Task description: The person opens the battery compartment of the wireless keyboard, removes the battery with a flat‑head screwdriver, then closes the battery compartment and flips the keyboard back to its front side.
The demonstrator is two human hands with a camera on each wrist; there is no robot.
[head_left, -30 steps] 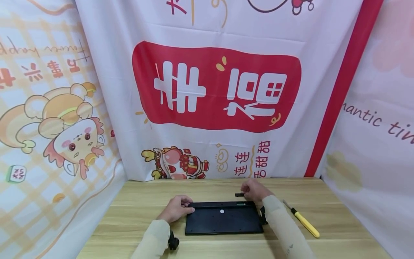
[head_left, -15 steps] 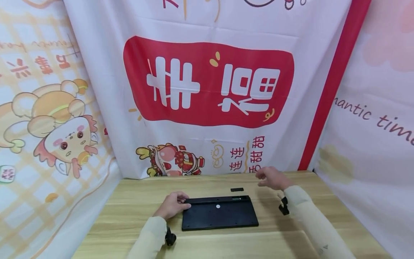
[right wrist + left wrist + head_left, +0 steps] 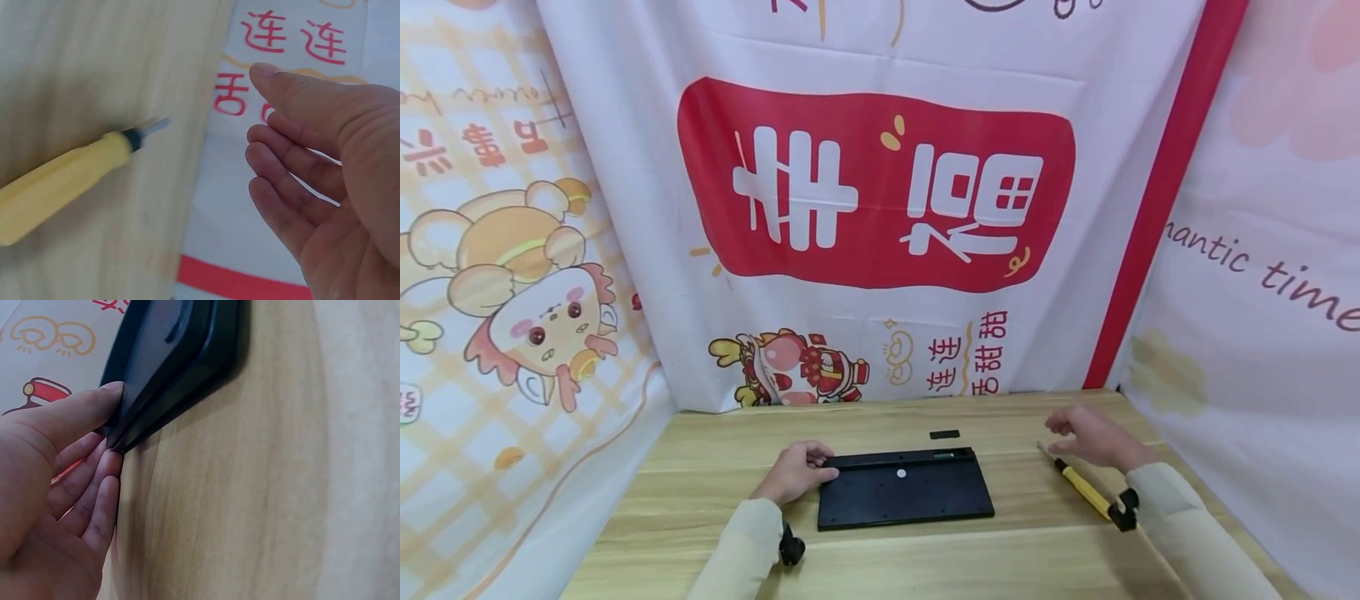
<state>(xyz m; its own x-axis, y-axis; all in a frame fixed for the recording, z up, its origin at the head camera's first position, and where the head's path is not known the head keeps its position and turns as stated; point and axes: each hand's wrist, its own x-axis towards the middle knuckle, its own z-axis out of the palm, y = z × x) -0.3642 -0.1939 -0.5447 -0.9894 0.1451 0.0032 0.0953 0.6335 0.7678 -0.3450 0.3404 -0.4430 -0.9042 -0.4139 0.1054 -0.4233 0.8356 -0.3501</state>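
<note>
A black keyboard (image 3: 917, 500) lies underside up on the wooden table, with a small open battery slot (image 3: 951, 454) near its far right corner. My left hand (image 3: 793, 473) pinches its far left corner; in the left wrist view the thumb (image 3: 94, 406) lies on the upper face and the fingers are at the edge. Just beyond the keyboard sits a small black battery cover (image 3: 944, 434). Over at the right, my right hand (image 3: 1097, 437) hovers by a yellow-handled screwdriver (image 3: 1084, 490), its fingers loosely bent and holding nothing. The right wrist view shows the screwdriver apart from the fingers.
Printed cloth hangings (image 3: 880, 350) stand along the table's back edge and on both sides. Bare wood (image 3: 925, 558) shows in front of the keyboard. Each wrist carries a small black camera (image 3: 792, 546).
My right hand has let go of the battery cover, left it behind the keyboard, and moved right to the screwdriver. My left hand stays on the keyboard's corner. The head view has shifted slightly.
</note>
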